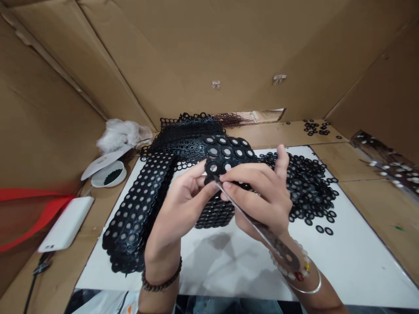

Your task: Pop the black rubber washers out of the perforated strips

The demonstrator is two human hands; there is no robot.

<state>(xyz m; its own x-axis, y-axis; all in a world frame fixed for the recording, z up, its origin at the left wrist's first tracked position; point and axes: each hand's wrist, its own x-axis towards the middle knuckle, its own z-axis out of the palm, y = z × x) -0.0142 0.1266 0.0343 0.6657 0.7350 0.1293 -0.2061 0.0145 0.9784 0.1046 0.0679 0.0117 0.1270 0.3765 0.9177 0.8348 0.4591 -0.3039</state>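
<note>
Between the fingertips of my left hand [181, 205] is the lower edge of a sheet of joined black rings [226, 151] with pale centres. My right hand [265, 196] grips a slim, pointed metal tool [258, 226] that has a hole in its wide end; whether it is one blade or two I cannot tell. The tool's tip meets the sheet's edge beside my left thumb, while my right fingertips touch the sheet too. One right finger sticks up. More of the linked rings [214, 211] hang below my hands.
A long folded ring strip [140, 203] lies left on the white board [209, 270], and a ring mesh [191, 135] is heaped behind. Loose black rings [307, 187] are piled right. At left are a white bowl [98, 179], a white power bank [67, 224] and a red ribbon [42, 218]. Cardboard walls [183, 48] enclose the board.
</note>
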